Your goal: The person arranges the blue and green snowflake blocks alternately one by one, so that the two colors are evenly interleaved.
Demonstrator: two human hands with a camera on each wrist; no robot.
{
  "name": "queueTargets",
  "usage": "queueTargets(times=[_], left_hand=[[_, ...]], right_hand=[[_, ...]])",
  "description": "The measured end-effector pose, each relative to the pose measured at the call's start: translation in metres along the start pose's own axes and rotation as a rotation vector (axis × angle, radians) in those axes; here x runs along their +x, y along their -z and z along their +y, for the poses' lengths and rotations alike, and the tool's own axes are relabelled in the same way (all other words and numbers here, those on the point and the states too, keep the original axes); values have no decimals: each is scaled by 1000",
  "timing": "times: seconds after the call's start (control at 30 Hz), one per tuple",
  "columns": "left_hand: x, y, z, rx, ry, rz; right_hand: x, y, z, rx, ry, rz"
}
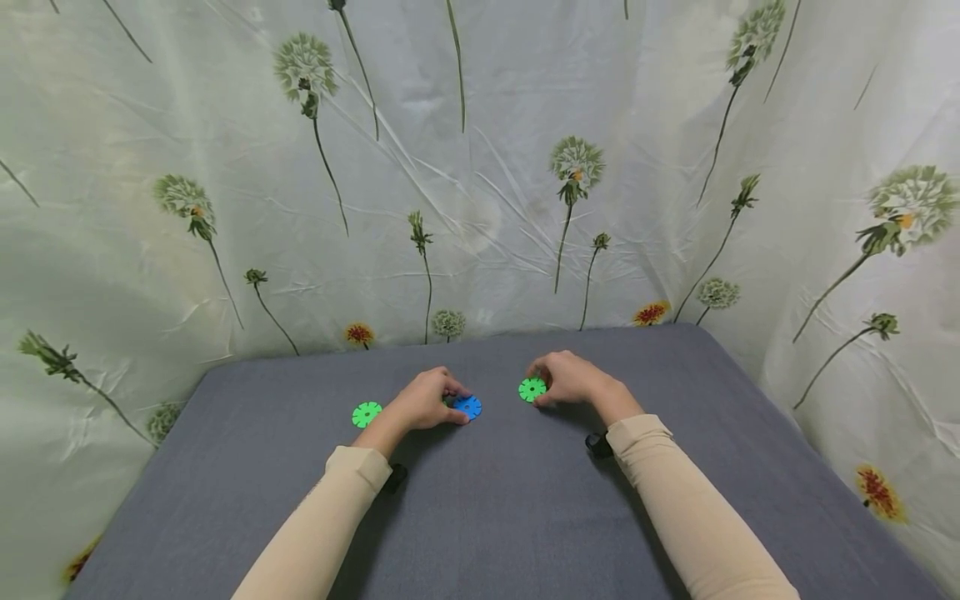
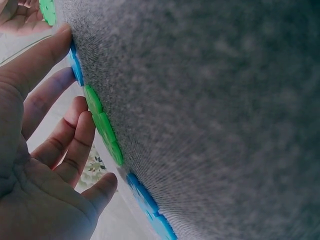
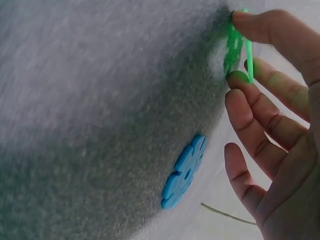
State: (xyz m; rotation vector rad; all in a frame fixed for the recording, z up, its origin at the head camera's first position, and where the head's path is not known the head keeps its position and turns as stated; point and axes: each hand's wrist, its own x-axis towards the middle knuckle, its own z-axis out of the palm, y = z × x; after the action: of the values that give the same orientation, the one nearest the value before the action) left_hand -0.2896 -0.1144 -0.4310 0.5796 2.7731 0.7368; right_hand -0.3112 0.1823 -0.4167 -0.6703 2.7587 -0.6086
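My left hand pinches a flat blue notched disc by its edges, thumb and index finger on opposite sides; the disc lies on the cloth. Beneath the curled other fingers sits a green disc, with another blue disc farther along in the left wrist view. To the right, my right hand holds a green slotted disc between thumb and fingers, tilted at the cloth in the right wrist view. Near that hand's little finger lies a blue disc, which the hand hides in the head view.
One more green disc lies left of the left wrist. Grey cloth covers the table. Behind it and at both sides hangs a pale curtain printed with dandelions. Each wrist wears a small black device.
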Motion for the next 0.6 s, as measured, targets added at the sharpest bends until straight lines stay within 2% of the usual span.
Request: queueTargets(times=[0.23, 0.6], left_hand=[[0, -1, -1, -9, 6, 1], [2, 1, 0, 8, -6, -8]], right_hand=[[-6, 1, -1, -15, 0, 6], [-13, -3, -5, 81, 73, 8]])
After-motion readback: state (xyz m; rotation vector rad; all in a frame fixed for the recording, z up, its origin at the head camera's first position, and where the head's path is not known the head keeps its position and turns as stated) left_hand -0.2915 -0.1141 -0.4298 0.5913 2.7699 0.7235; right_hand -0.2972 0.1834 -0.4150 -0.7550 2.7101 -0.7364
